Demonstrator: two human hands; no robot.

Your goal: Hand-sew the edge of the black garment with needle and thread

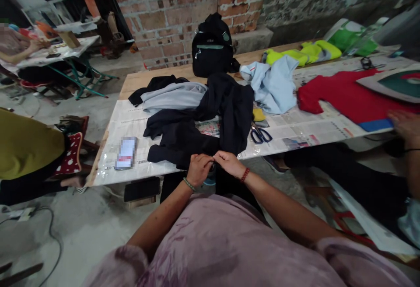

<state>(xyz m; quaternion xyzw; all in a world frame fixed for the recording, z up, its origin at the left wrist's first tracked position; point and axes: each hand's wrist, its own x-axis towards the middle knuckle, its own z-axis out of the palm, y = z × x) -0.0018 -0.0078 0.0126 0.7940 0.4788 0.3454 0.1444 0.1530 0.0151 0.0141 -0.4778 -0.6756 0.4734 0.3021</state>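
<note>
A black garment (233, 112) lies bunched on the table in front of me, and part of it hangs at the front edge. My left hand (198, 171) is closed, its fingertips pinching the garment's near edge. Close beside it, my right hand (229, 163) is also closed on that same edge, thumb and fingers together. The two hands almost touch, and the small spot between their fingertips is too fine to make out. A grey cloth (175, 96) lies among the black folds. Dark-handled scissors (260, 135) rest right of the garment, near a small yellow piece (258, 114).
Newspaper covers the table (278, 126). A phone (126, 152) lies at the left. Behind stand a black backpack (212, 47) and a light blue cloth (274, 83). At right, a co-worker's hand (407, 125) is by a red garment (337, 92) and an iron (393, 83).
</note>
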